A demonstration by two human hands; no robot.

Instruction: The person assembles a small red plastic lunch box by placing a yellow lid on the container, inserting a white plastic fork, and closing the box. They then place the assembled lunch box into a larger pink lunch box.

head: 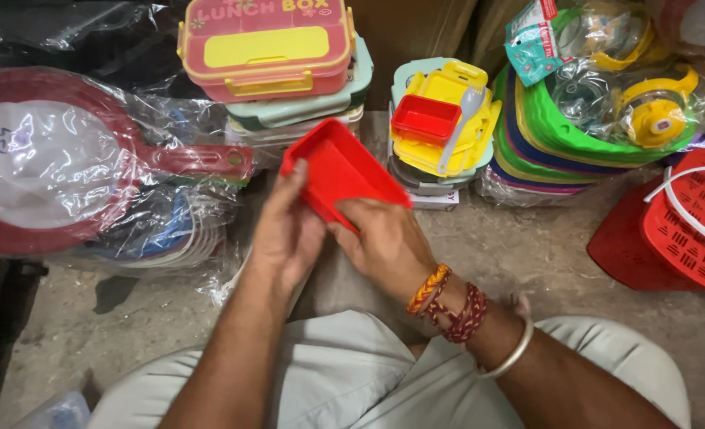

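A red rectangular plastic tray (344,168) is held tilted between both hands above my lap. My left hand (285,230) grips its near left side, thumb along the edge. My right hand (384,242) grips its near lower edge; the wrist wears woven thread bands and a metal bangle. Just beyond stands an open yellow lunch box (448,119) with a smaller red insert tray (425,117) and a pale spoon (462,119) in it.
A pink and yellow lunch box (267,48) tops a stack at the back. Plastic-wrapped red-rimmed sieves (59,159) lie left. Stacked green and coloured lids (559,135), wrapped bottles (646,103) and a red basket (678,230) sit right on the concrete floor.
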